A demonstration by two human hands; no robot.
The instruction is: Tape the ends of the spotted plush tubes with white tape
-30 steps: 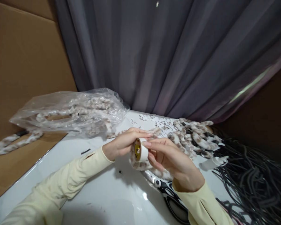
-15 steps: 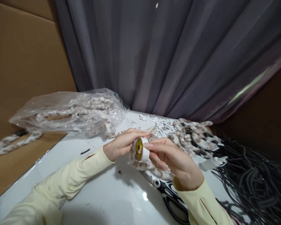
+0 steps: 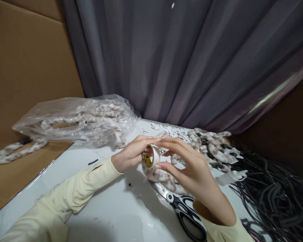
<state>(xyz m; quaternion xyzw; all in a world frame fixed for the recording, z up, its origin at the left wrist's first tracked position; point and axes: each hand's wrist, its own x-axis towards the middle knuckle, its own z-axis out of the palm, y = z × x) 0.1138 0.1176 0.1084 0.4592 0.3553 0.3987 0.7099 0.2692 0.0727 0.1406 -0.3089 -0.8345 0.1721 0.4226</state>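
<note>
A white tape roll (image 3: 156, 157) with a yellow inner label is between my hands, its opening facing left. My left hand (image 3: 134, 152) grips the fluffy white-and-brown strip (image 3: 154, 174) behind the roll, some fingers showing through the opening. My right hand (image 3: 184, 161) holds the roll's right side, thumb low on the rim and fingers stretched over the top. The strip hangs below my hands and runs right, behind my right hand. Black-handled scissors (image 3: 178, 201) lie beneath on the table, their blades partly covered by the strip.
A clear plastic bag (image 3: 65, 107) of fluffy strips lies back left, beside one loose loop (image 3: 17, 153). Small metal pieces (image 3: 164, 129), more fluffy strips (image 3: 217, 144), a white bottle (image 3: 228, 178) and a heap of black cords (image 3: 275, 191) are toward the right.
The tape roll has turned so its opening shows more. My right hand has risen over it, fingers now stretched across the top. The view has shifted slightly.
</note>
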